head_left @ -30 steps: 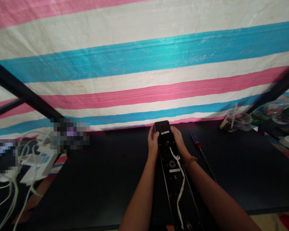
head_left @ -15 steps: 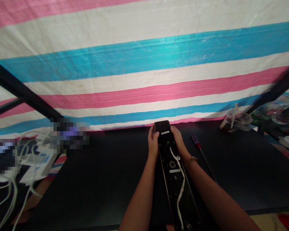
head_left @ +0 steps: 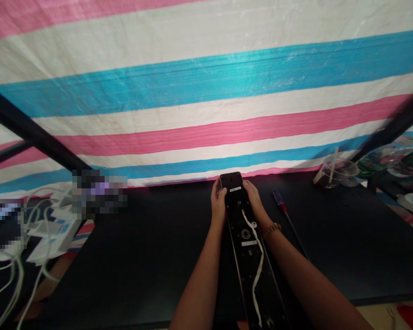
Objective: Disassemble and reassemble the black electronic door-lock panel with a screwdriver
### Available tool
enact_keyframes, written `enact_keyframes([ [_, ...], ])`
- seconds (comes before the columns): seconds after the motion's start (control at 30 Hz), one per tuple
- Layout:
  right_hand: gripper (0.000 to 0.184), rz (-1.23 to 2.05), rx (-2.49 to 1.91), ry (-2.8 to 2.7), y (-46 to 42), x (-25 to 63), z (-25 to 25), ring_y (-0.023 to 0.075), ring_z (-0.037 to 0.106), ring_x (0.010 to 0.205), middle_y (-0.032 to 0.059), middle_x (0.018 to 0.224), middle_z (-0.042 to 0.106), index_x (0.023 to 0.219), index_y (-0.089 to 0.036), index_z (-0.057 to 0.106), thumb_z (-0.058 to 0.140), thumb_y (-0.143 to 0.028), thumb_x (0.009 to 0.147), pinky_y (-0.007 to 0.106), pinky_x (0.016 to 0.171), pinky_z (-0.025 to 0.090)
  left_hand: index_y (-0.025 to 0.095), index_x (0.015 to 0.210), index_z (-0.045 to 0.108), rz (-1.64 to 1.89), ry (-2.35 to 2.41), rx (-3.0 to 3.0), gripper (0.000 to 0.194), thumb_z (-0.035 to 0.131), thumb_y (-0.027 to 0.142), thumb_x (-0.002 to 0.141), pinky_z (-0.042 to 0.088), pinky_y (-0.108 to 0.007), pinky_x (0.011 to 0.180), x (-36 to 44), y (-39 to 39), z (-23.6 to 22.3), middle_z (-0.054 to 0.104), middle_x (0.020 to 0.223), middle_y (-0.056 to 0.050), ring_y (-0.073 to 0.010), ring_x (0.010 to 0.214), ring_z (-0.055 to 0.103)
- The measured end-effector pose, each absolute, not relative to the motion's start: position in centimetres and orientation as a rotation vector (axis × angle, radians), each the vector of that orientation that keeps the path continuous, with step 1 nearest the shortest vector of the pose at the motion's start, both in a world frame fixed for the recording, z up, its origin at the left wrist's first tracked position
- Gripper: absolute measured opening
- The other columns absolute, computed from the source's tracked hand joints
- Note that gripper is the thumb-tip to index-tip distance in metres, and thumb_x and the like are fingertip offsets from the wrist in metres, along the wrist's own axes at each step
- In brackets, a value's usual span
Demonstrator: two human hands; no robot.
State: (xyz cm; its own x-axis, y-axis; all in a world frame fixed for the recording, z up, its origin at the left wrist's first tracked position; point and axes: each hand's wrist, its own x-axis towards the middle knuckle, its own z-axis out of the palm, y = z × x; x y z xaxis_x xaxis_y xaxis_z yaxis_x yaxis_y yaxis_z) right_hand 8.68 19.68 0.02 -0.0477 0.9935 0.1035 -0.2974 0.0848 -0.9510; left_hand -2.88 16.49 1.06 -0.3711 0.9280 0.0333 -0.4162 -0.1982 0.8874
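Observation:
A long, flat black panel (head_left: 237, 215) with small holes, a round fitting and white labels stretches from the far side of the table down past the lower edge of the view. A white cord (head_left: 260, 256) runs along its face. My left hand (head_left: 219, 197) grips the panel's left edge near the far end, thumb on top. Opposite it, my right hand (head_left: 255, 199) is closed on the right edge. Which kind of device the panel belongs to, I cannot tell. To the right of my right hand lies a screwdriver (head_left: 279, 200) with a purple and red handle, its shaft partly behind my forearm.
The black table (head_left: 151, 252) has a striped plastic sheet (head_left: 206, 110) behind it. Clear plastic cups (head_left: 340, 170) stand at the back right. White cables (head_left: 19, 275) and papers (head_left: 51, 240) crowd the left side. Dark metal bars (head_left: 37, 133) slant down at both sides.

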Motion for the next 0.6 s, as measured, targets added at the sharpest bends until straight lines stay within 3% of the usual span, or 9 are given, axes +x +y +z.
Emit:
enact_keyframes([
  [0.2,0.035,1.32,-0.925,-1.054,19.7,8.6,-0.2,0.0198,0.06,0.075,0.0017,0.079,0.069,0.085,-0.021,0.065,0.062,-0.055,0.078,0.031,0.072,0.048,0.014,0.131,0.06,1.718,1.066,0.735,0.054,0.062,0.024,0.078,0.052,-0.034,0.096,-3.0,16.7,0.9,0.074,0.113,-0.01,-0.0253,0.112,0.067],
  [0.37,0.035,1.298,-0.916,-0.954,20.0,8.3,-0.5,0.0208,0.065,0.085,0.0028,0.096,0.071,0.101,-0.023,0.065,0.067,-0.043,0.073,0.033,0.078,0.05,0.013,0.126,0.063,1.706,1.153,0.683,0.047,0.062,0.02,0.079,0.051,-0.035,0.098,-3.3,17.2,0.3,0.073,0.117,-0.012,-0.0244,0.111,0.068],
  [0.6,0.032,1.28,-0.968,-0.999,20.4,8.5,-1.0,0.0226,0.065,0.09,0.0042,0.098,0.073,0.099,-0.021,0.069,0.065,-0.037,0.072,0.035,0.082,0.051,0.012,0.116,0.069,1.723,1.327,0.782,0.035,0.063,0.017,0.082,0.049,-0.039,0.101,-3.7,17.4,-0.3,0.071,0.12,-0.015,-0.0247,0.111,0.067],
])
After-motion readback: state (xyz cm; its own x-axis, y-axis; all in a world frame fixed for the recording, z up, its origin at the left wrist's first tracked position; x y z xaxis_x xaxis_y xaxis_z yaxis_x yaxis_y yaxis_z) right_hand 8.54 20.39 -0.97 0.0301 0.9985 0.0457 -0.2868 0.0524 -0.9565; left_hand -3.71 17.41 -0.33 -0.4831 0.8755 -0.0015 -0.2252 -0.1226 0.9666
